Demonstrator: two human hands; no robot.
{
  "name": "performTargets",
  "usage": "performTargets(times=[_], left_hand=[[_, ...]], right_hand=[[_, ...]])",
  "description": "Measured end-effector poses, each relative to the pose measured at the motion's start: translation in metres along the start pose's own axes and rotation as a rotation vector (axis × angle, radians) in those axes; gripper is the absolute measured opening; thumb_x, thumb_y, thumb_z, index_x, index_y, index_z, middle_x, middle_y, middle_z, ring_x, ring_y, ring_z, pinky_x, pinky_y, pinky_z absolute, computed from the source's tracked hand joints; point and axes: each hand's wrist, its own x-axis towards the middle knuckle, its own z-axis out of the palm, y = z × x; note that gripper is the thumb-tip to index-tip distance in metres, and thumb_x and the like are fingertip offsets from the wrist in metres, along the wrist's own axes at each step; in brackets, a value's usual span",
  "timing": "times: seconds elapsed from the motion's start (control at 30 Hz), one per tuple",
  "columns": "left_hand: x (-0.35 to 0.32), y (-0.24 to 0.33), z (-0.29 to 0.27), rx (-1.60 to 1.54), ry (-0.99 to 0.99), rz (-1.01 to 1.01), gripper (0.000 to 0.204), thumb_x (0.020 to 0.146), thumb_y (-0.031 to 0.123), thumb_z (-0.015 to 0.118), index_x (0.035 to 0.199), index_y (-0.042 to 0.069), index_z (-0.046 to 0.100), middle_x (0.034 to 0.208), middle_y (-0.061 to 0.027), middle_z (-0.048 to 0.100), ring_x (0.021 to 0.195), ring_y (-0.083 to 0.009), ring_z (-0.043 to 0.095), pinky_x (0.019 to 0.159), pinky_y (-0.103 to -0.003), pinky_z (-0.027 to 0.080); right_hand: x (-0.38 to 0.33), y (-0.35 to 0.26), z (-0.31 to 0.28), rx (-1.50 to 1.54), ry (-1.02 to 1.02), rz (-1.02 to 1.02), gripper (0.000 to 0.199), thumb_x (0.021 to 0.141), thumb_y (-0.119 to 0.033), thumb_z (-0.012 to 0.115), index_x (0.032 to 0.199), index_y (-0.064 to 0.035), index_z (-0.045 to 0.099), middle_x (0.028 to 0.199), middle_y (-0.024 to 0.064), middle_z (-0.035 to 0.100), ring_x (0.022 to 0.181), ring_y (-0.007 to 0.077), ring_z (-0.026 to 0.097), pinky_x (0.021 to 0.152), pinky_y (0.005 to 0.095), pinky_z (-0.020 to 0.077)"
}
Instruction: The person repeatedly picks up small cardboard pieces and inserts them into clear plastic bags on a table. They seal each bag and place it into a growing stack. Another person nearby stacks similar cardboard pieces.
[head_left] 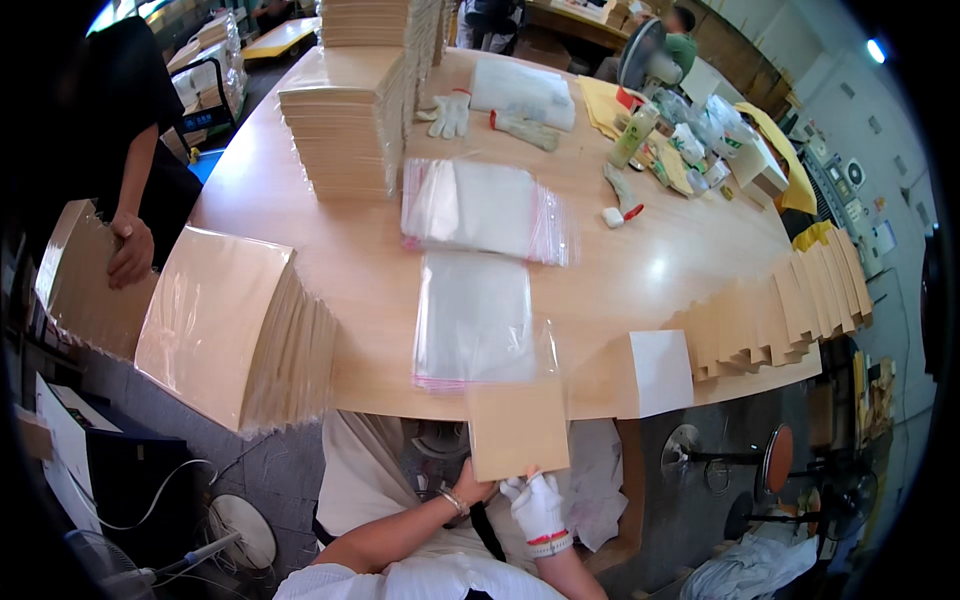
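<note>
The person stands at the near edge of the wooden table [640, 270], both hands low in front of the body. The left hand [473, 487], bare, with a bracelet at the wrist, and the right hand [535, 503], in a white glove with a red cuff band, are close together, side by side, each pinching the lower edge of one tan card [518, 428].

The tan card is roughly square, so its long axis cannot be told with certainty. It is held nearly flat-on to the viewer, its lower edge toward the body and its upper edge pointing away, toward the table. Its upper part overlaps the near edge of the table and the near end of a clear plastic bag [474, 315] lying there; whether the card sits inside that bag cannot be told.

The clear plastic bag lies with its long axis running away from the person. Beyond it lies a stack of clear bags with red-edged seals [485, 208]. To the person's left, a slanted stack of wrapped tan cards [232, 330] overhangs the table edge. A white sheet [662, 372] lies just to the right of the held card, and fanned tan cards [790, 310] lie further right. A tall pile of tan cards [345, 130] stands at the far left of the table.

A second person's hand [131, 250] rests on another stack at the left.
</note>
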Motion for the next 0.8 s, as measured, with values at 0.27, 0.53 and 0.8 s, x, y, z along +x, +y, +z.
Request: performTargets(times=[0.27, 0.53, 0.8], left_hand=[[-0.006, -0.005, 0.014, -0.261, 0.138, -0.119, 0.017, 0.085, 0.012, 0.056, 0.095, 0.000, 0.062, 0.079, -0.0124, 0.066, 0.068, -0.0179, 0.064, 0.063, -0.030, 0.050], [0.000, 0.016, 0.008, -0.707, 0.023, -0.517, 0.028, 0.085, 0.015, 0.061, 0.103, -0.005, 0.053, 0.092, -0.0111, 0.062, 0.083, -0.0157, 0.061, 0.070, -0.029, 0.052], [0.032, 0.078, -0.114, 0.233, 0.187, -0.399, 0.028, 0.075, 0.013, 0.061, 0.099, 0.002, 0.053, 0.072, -0.0069, 0.052, 0.062, -0.0185, 0.051, 0.062, -0.031, 0.046]], right_hand=[[0.011, -0.010, 0.018, -0.037, 0.048, 0.001, 0.008, 0.088, -0.008, 0.051, 0.094, -0.0028, 0.050, 0.088, 0.0098, 0.058, 0.077, 0.0241, 0.061, 0.070, 0.0396, 0.0542], [0.054, -0.040, 0.052, -0.069, -0.179, -0.028, 0.010, 0.086, -0.002, 0.049, 0.096, -0.0015, 0.050, 0.087, 0.0102, 0.056, 0.085, 0.0301, 0.061, 0.073, 0.0434, 0.0533], [0.015, -0.108, 0.046, -0.861, -0.177, -0.046, 0.021, 0.085, -0.002, 0.043, 0.102, 0.0005, 0.054, 0.085, 0.0111, 0.062, 0.075, 0.0186, 0.063, 0.062, 0.0304, 0.0514]])
